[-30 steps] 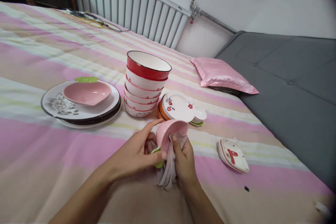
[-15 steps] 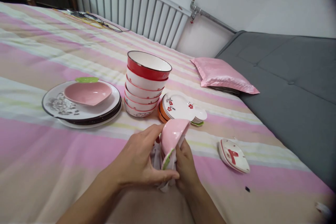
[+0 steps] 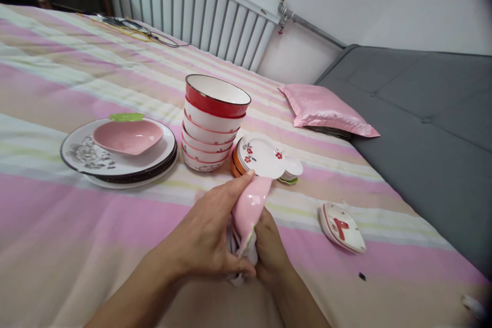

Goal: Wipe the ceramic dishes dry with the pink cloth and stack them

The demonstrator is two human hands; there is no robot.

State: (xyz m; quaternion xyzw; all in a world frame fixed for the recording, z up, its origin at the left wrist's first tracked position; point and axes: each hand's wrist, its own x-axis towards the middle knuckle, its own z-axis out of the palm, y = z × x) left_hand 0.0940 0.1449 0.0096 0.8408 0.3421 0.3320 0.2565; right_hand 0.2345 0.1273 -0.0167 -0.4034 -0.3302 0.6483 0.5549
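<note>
My left hand grips a small pink dish with a green leaf edge, held on its side above the striped bedspread. Fingers reach its upper rim and the thumb closes under its lower edge. My right hand is closed on a pale cloth pressed against the dish's far side; most of the cloth is hidden between the hands. Just beyond the dish lie small flower-painted saucers on an orange one.
A stack of red-and-white bowls stands behind the hands. To the left, large plates carry a second pink leaf dish. A small white dish with a red mark lies right. A pink pillow and grey sofa are beyond.
The pink dish has been turned in my hands from open-side-up to edge-on, its back now facing me. My left fingers moved up over its rim; the cloth slid behind it.
</note>
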